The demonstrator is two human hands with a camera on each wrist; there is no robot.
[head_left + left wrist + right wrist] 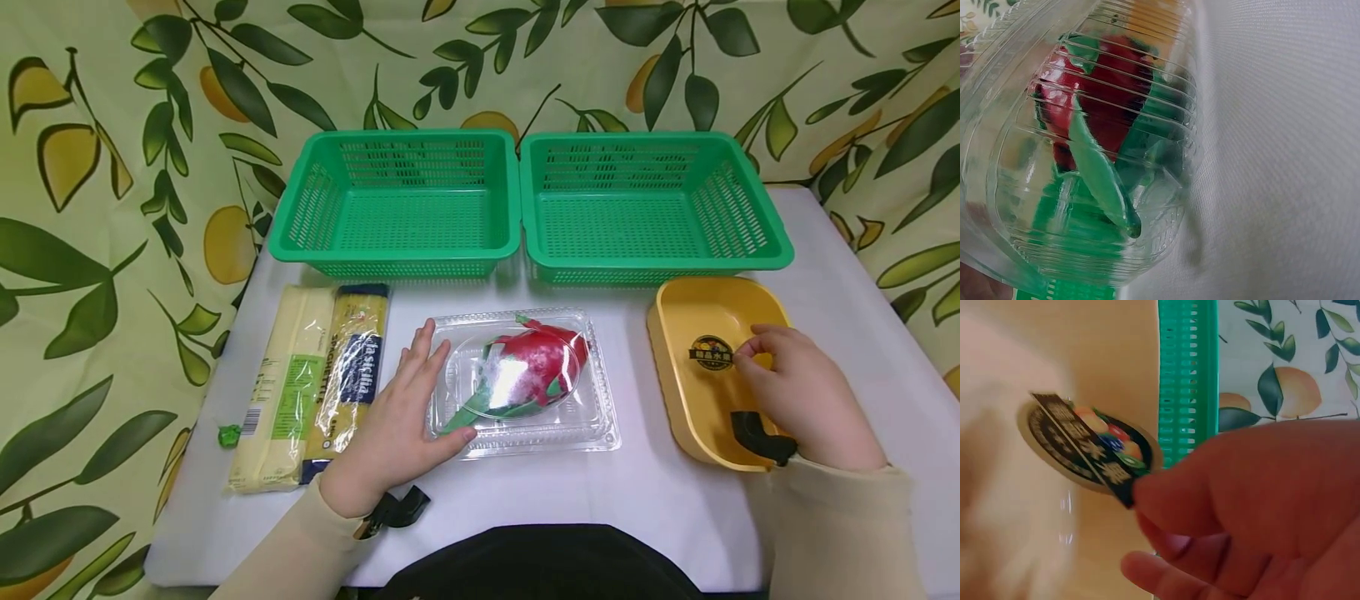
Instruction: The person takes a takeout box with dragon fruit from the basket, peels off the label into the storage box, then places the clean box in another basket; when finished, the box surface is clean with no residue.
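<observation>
My right hand [813, 392] pinches a dark oval fruit label [711, 353] by its edge, above the yellow plastic basin [662, 367]. In the right wrist view, gold characters and printed fruit show on the label [1079, 440]. My left hand [393, 421], fingers spread and fairly straight, rests at the left edge of a clear plastic clamshell box [600, 408]. Inside the box lies a red dragon fruit [536, 362] with green scales. The left wrist view shows the dragon fruit [1104, 100] through the ribbed wall; only a sliver of my hand appears there.
Two green baskets [393, 254] [660, 261] stand side by side along the back. A pale packet [277, 375] and a spaghetti packet [348, 367] lie left of the clamshell box. Beside them is a small green crumpled piece [228, 435]. Patterned cloth [105, 267] surrounds the white table [525, 500].
</observation>
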